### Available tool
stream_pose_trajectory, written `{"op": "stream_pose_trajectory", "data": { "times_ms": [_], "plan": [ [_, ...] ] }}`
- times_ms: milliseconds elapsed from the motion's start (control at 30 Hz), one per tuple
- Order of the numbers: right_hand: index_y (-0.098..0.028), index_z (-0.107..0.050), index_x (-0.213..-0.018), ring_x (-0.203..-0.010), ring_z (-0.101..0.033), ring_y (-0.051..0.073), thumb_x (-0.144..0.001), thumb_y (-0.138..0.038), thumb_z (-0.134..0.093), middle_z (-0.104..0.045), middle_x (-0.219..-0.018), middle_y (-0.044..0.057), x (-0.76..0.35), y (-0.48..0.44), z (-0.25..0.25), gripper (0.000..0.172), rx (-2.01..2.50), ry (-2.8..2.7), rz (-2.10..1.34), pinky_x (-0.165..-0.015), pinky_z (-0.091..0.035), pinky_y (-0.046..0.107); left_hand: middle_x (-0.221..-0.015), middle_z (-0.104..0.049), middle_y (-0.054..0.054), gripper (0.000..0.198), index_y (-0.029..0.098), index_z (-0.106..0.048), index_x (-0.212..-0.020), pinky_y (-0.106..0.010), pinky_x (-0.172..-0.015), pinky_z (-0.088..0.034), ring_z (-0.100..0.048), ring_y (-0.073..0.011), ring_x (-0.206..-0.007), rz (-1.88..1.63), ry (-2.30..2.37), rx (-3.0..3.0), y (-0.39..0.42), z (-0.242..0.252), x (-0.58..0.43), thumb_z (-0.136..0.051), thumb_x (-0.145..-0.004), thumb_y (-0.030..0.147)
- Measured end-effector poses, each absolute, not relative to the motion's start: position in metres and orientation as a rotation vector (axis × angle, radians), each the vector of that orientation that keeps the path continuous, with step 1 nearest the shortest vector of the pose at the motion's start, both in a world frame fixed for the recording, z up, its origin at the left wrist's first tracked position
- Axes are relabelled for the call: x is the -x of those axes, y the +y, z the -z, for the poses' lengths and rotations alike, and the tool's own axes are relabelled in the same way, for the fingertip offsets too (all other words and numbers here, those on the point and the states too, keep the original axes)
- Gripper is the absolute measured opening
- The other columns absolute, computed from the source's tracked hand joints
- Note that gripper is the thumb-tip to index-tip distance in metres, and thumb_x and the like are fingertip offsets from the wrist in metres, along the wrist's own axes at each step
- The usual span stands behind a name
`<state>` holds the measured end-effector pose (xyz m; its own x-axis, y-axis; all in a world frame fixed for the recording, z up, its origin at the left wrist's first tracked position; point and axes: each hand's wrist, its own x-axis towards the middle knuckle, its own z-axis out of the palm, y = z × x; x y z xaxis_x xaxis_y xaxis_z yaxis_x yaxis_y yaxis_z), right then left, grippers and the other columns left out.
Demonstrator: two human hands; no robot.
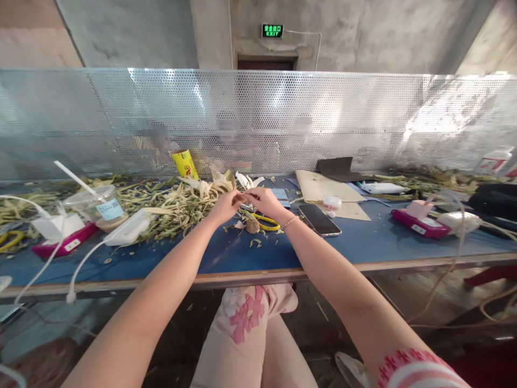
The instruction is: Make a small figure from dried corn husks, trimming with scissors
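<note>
My left hand (224,206) and my right hand (264,201) meet above the blue table (226,253). Both are closed in a pinch on a small pale piece of plant (241,200) held between them. Just below lie yellow-handled scissors (264,220) and a small brownish bulb (252,226). A heap of dried green and yellow stalks and leaves (169,205) spreads to the left of my hands. A bracelet circles my right wrist.
A dark phone (319,219) lies right of my hands, with brown paper (329,192) behind it. A plastic cup with a straw (97,207), pink devices (64,243) (420,223) and white cables sit on the table. A perforated metal screen (258,118) backs it.
</note>
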<state>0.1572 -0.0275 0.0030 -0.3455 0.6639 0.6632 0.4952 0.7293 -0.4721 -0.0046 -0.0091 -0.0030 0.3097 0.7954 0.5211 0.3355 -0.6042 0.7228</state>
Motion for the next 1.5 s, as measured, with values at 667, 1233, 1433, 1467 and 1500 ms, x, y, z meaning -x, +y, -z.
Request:
{"op": "stream_pose_trajectory", "data": {
  "times_ms": [667,1233,1433,1467,1500],
  "plan": [
    [-0.015,-0.065,-0.082,-0.058,-0.052,0.01,-0.077,-0.021,-0.044,-0.064,-0.069,0.002,-0.161,-0.033,-0.006,0.022,0.939,-1.909,-0.313,-0.061,-0.039,0.022,-0.046,-0.048,0.003,0.017,0.016,-0.056,-0.062,-0.021,-0.042,-0.027,-0.037,-0.0069,-0.041,-1.304,0.94,-1.627,-0.006,0.004,0.0,-0.067,-0.063,0.028],
    [-0.015,-0.059,-0.057,-0.054,-0.039,0.009,-0.077,-0.027,-0.045,-0.048,-0.052,-0.001,-0.164,-0.021,0.002,0.028,1.162,-1.979,-0.18,-0.055,-0.028,0.021,-0.04,-0.044,0.004,0.012,0.013,-0.056,-0.057,-0.018,-0.037,-0.024,-0.034,-0.0029,-0.035,-1.504,0.73,-1.263,0.005,0.002,0.009,-0.066,-0.064,0.017],
    [-0.015,-0.063,-0.074,-0.057,-0.044,0.011,-0.074,-0.021,-0.049,-0.055,-0.06,0.001,-0.164,-0.016,0.003,0.016,1.333,-1.907,-0.216,-0.06,-0.032,0.022,-0.047,-0.053,0.001,0.013,0.012,-0.056,-0.057,-0.018,-0.037,-0.023,-0.034,-0.0023,-0.035,-1.503,0.741,-1.253,0.003,0.0,0.008,-0.066,-0.063,0.017],
    [-0.015,-0.062,-0.078,-0.056,-0.043,0.011,-0.074,-0.024,-0.05,-0.054,-0.06,0.001,-0.164,-0.016,0.002,0.016,1.35,-1.886,-0.219,-0.059,-0.032,0.022,-0.049,-0.054,0.001,0.014,0.012,-0.055,-0.057,-0.018,-0.037,-0.023,-0.035,-0.0022,-0.036,-1.504,0.747,-1.26,0.002,-0.001,0.008,-0.067,-0.062,0.017],
    [-0.014,-0.061,-0.083,-0.055,-0.042,0.011,-0.074,-0.026,-0.052,-0.054,-0.061,0.0,-0.165,-0.017,0.002,0.018,1.364,-1.864,-0.228,-0.058,-0.033,0.023,-0.05,-0.055,0.001,0.014,0.012,-0.055,-0.057,-0.018,-0.038,-0.024,-0.035,-0.002,-0.036,-1.503,0.752,-1.27,0.001,-0.001,0.008,-0.067,-0.062,0.018]
  ]
}}
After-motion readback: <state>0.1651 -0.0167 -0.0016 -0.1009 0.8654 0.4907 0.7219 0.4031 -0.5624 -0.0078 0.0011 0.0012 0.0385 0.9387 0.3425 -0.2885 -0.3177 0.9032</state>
